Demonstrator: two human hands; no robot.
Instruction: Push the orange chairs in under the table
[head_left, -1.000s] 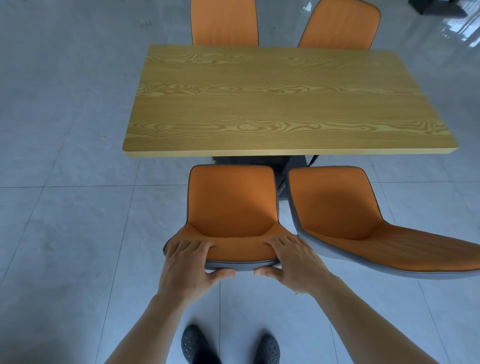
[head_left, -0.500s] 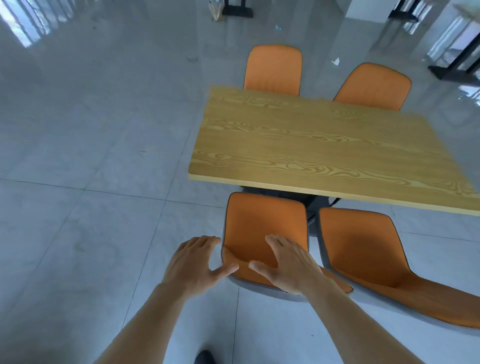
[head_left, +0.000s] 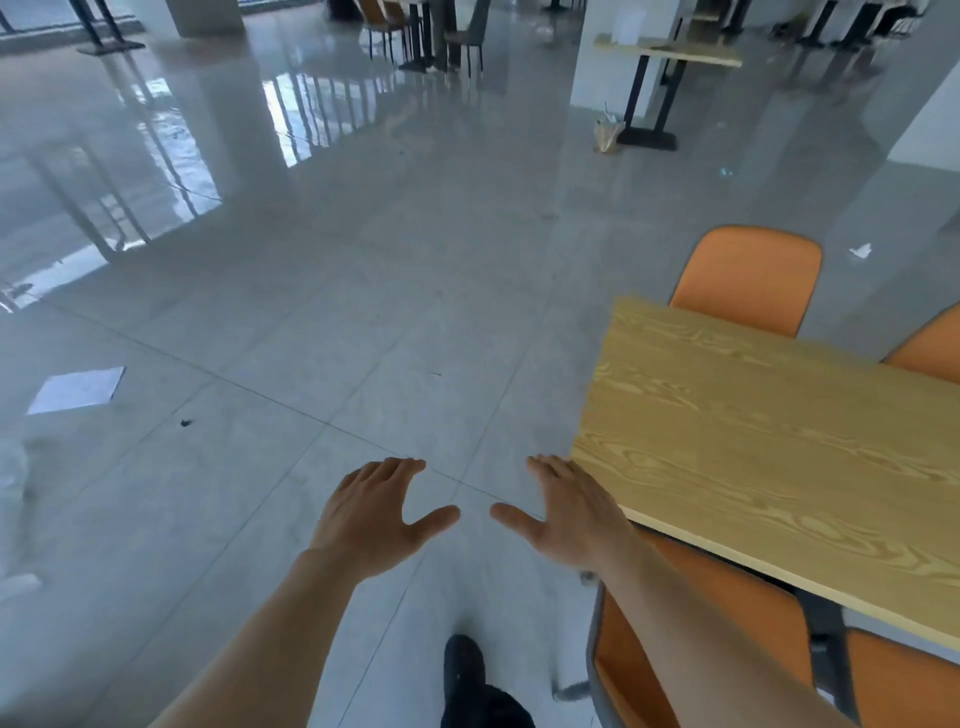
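Near chair (head_left: 717, 639) released since a second ago: both hands were clamped on its backrest, now neither touches it. The chair sits tucked under the worktop's (head_left: 779, 441) near edge, by its left corner, a second chair (head_left: 904, 680) beside it (view has swung left, so the push here is judged finished). Far chairs (head_left: 748, 275) stand at the opposite edge. Left hand (head_left: 371, 512) and right hand (head_left: 569, 512) are held out over the floor (head_left: 311, 312), palms down, fingers spread wide, empty.
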